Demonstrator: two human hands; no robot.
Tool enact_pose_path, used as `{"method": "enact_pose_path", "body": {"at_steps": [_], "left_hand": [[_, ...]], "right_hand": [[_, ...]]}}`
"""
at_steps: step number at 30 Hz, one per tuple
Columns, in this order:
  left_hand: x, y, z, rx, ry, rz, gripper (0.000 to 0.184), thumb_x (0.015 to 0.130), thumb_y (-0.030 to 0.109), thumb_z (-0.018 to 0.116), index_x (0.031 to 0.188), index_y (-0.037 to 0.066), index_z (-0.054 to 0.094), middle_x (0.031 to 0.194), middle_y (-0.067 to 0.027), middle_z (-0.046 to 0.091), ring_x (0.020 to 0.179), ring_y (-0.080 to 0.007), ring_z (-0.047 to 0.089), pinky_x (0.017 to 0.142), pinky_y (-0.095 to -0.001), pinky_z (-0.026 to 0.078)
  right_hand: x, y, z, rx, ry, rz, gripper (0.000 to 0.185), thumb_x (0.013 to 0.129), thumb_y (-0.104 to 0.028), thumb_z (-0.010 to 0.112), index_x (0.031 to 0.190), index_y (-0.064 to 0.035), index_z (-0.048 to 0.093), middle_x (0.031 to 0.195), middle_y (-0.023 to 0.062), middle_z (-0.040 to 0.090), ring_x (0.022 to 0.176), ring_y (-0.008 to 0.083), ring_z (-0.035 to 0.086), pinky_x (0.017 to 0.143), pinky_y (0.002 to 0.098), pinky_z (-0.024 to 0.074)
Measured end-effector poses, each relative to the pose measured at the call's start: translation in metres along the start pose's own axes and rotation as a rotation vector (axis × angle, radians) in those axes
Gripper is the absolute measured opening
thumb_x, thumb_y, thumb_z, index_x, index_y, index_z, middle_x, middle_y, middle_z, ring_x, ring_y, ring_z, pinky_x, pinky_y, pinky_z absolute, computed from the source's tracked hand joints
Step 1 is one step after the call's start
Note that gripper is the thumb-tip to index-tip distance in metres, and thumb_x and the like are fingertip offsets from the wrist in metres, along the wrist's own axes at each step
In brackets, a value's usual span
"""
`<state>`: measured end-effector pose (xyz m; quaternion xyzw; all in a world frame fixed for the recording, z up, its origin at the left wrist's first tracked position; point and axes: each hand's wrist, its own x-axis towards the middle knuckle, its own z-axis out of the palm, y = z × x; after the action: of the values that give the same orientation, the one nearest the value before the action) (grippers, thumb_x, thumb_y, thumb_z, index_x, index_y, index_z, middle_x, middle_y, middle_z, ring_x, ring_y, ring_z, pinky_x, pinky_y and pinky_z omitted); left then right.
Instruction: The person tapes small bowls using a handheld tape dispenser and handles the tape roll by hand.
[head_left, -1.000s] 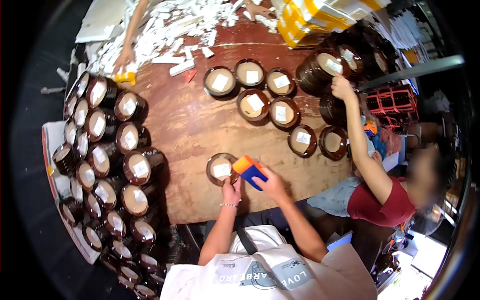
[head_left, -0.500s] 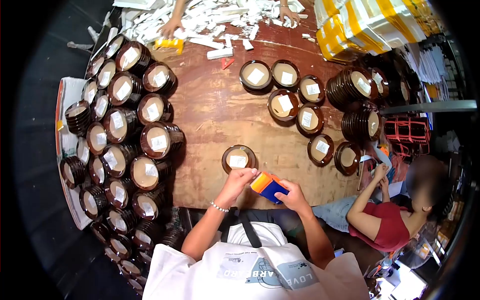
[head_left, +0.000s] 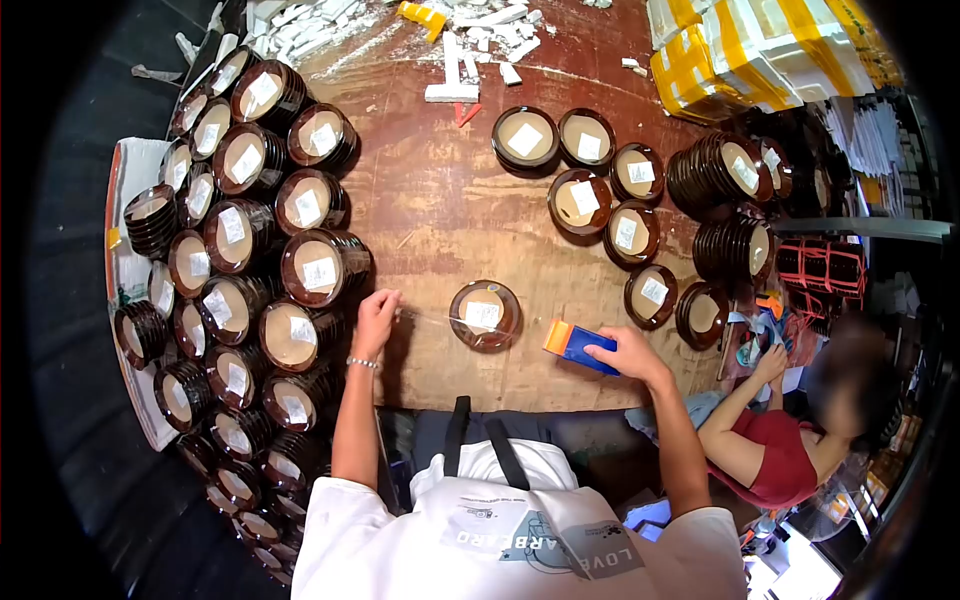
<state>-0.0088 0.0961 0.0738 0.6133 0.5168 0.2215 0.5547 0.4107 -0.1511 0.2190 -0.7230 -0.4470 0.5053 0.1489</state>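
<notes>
Head view: right hand (head_left: 635, 354) grips the dispenser (head_left: 582, 347), long axis sideways, orange end (head_left: 557, 337) leftward; left hand (head_left: 377, 316) closed.

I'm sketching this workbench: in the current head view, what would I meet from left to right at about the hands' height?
Stacked brown dishes, the left hand, a single labeled dish, a blue-and-orange dispenser, the right hand, a co-worker in red.

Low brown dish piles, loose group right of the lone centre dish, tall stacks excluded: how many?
7: two far piles, two piles just nearer, one middle pile, two near piles. Tall stacks may hide more.
</notes>
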Motion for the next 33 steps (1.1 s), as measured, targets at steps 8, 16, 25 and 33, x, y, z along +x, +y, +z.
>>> {"method": "enact_pose_path", "body": {"at_steps": [8, 16, 25, 33], "left_hand": [[0.026, -0.034, 0.044, -0.227, -0.075, -0.148, 0.016, 0.102, 0.014, 0.066, 0.091, 0.003, 0.066, 0.074, 0.0105, 0.049, 0.069, -0.0017, 0.042, 0.061, -0.0212, 0.035], [0.011, -0.050, 0.105, 0.206, 0.128, 0.063, 0.015, 0.094, 0.015, 0.071, 0.096, 0.000, 0.074, 0.090, -0.0164, 0.072, 0.081, -0.0302, 0.070, 0.074, -0.0371, 0.053], [0.001, -0.013, 0.123, 0.509, 0.266, -0.005, 0.029, 0.097, 0.015, 0.067, 0.123, 0.003, 0.066, 0.085, -0.0140, 0.063, 0.081, -0.0299, 0.067, 0.073, -0.0403, 0.052], [-0.032, -0.043, 0.128, -0.787, 0.022, -0.349, 0.061, 0.104, 0.037, 0.053, 0.142, -0.010, 0.050, 0.139, -0.0187, 0.062, 0.122, -0.0268, 0.063, 0.103, -0.0363, 0.052]], "right_hand": [[-0.011, -0.004, 0.011, 0.072, 0.022, 0.112, 0.038, 0.090, -0.035, 0.076, 0.098, 0.0025, 0.073, 0.077, 0.0183, 0.069, 0.066, 0.0237, 0.063, 0.067, 0.0386, 0.0511], [-0.040, -0.075, 0.019, 0.071, 0.025, 0.151, 0.040, 0.091, -0.033, 0.075, 0.112, 0.0003, 0.074, 0.090, 0.0200, 0.074, 0.079, 0.0284, 0.074, 0.076, 0.0387, 0.0559], [-0.041, -0.063, 0.037, 0.035, 0.113, 0.143, 0.038, 0.091, -0.033, 0.074, 0.109, 0.0005, 0.074, 0.091, 0.0212, 0.074, 0.081, 0.0317, 0.074, 0.077, 0.0401, 0.0560], [-0.043, -0.042, 0.042, 0.009, 0.141, 0.180, 0.040, 0.091, -0.037, 0.073, 0.110, -0.0010, 0.075, 0.089, 0.0210, 0.074, 0.080, 0.0342, 0.073, 0.075, 0.0412, 0.0557]]}}
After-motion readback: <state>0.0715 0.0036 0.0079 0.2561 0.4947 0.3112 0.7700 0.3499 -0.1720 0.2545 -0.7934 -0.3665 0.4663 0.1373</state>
